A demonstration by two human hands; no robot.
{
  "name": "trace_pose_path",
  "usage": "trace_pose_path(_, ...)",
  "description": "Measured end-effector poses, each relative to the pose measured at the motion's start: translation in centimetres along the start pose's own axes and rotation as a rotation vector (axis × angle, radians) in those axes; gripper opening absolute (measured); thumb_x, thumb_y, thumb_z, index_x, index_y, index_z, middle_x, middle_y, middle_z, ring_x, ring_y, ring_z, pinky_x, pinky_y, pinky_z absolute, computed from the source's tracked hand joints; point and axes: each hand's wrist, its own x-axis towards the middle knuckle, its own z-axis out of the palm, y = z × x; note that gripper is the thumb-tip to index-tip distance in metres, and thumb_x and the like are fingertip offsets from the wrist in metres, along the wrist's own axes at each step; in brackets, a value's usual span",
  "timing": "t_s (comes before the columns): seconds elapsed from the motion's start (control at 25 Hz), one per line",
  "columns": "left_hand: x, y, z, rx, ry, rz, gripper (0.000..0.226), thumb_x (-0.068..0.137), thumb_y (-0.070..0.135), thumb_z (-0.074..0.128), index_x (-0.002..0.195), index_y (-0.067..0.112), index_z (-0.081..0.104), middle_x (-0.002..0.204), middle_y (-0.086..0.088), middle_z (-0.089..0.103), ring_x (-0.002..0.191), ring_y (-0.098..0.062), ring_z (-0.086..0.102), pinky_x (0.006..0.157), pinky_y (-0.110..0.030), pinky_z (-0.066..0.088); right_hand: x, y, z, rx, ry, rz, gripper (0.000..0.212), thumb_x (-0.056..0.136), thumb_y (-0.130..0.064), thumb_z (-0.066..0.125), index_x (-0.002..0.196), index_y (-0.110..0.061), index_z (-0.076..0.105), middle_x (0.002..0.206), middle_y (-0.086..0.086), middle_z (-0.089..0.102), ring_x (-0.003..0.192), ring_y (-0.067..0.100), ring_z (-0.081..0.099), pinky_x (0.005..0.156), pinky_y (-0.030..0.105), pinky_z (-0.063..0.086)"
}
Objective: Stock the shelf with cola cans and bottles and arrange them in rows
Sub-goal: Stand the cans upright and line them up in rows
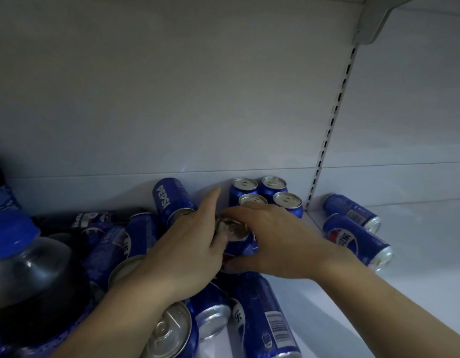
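Both hands meet on one upright can (234, 235). The right hand (278, 244) has its grip clamped around the can's side, fingers arched over the silver top and thumb low on the blue wall. The left hand (190, 244) presses against the can's other side, thumb on the lid rim and forefinger stretched toward the back wall; its grip also looks closed on the can.

The can stands with its long axis vertical, just in front of and touching the block of four upright cans (265, 193) set two by two in the shelf's back corner. That block lies straight ahead of the grip, toward the rear wall, so the coming move is likely a short push back and right to extend a row; the right hand is nearer the block.

Around this, loose cans lie on their sides on the shelf (352, 306). One tilted can (172, 200) reads "PEPSI". Two toppled cans (355, 228) lie beyond the slotted upright (327, 146). A dark bottle (30, 275) with a blue cap stands at left.
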Motion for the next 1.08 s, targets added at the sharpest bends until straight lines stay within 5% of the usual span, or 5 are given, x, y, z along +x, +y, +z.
trace_pose_path(0.12,0.0,-0.1,-0.4,-0.045,0.109,-0.078,0.064,0.106,0.017,0.04,0.161,0.034,0.011,0.15,0.006,0.048,0.131,-0.009,0.049,0.096,-0.019,0.037,0.6,-0.4,-0.5,0.023,0.022,0.021,0.053,0.071,-0.06,0.077,0.117,-0.039,0.06,0.109,-0.018,0.064,0.095,0.002,0.06,0.081,0.027,0.054)
trace_pose_path(0.32,-0.3,0.1,-0.6,0.059,0.164,-0.12,0.031,0.1,0.016,0.045,0.126,0.033,0.048,0.1,0.016,0.057,0.086,-0.006,0.059,0.078,-0.034,0.055,5.4,-0.7,-4.7,0.058,0.15,0.082,0.046,0.073,-0.052,0.08,0.112,-0.036,0.062,0.103,-0.016,0.067,0.092,0.002,0.062,0.085,0.025,0.054)
trace_pose_path(0.52,-0.5,-0.2,-1.0,0.038,0.168,-0.152,0.02,0.099,0.017,0.042,0.11,0.033,0.044,0.103,0.01,0.056,0.088,-0.011,0.058,0.071,-0.031,0.048,11.6,0.4,-3.6,-0.203,-0.074,0.181,0.06,0.074,-0.048,0.082,0.124,-0.025,0.057,0.117,-0.003,0.065,0.103,0.02,0.061,0.088,0.037,0.054)
trace_pose_path(0.68,-0.4,-0.1,-1.2,0.057,0.164,-0.164,0.04,0.102,0.025,0.042,0.142,0.028,0.037,0.135,0.008,0.053,0.114,-0.017,0.057,0.083,-0.032,0.047,13.0,1.1,-0.9,-0.314,-0.21,0.236,0.055,0.074,-0.044,0.084,0.117,-0.02,0.059,0.113,0.003,0.059,0.1,0.025,0.06,0.084,0.039,0.054)
trace_pose_path(1.08,-0.2,0.0,-1.1,-0.019,0.146,-0.16,0.032,0.098,0.026,0.045,0.13,0.03,0.041,0.113,0.015,0.051,0.089,-0.006,0.055,0.072,-0.028,0.046,12.9,0.2,0.6,-0.448,-0.21,0.153,0.045,0.082,-0.024,0.08,0.122,-0.021,0.06,0.119,0.008,0.047,0.099,0.03,0.06,0.077,0.035,0.051)
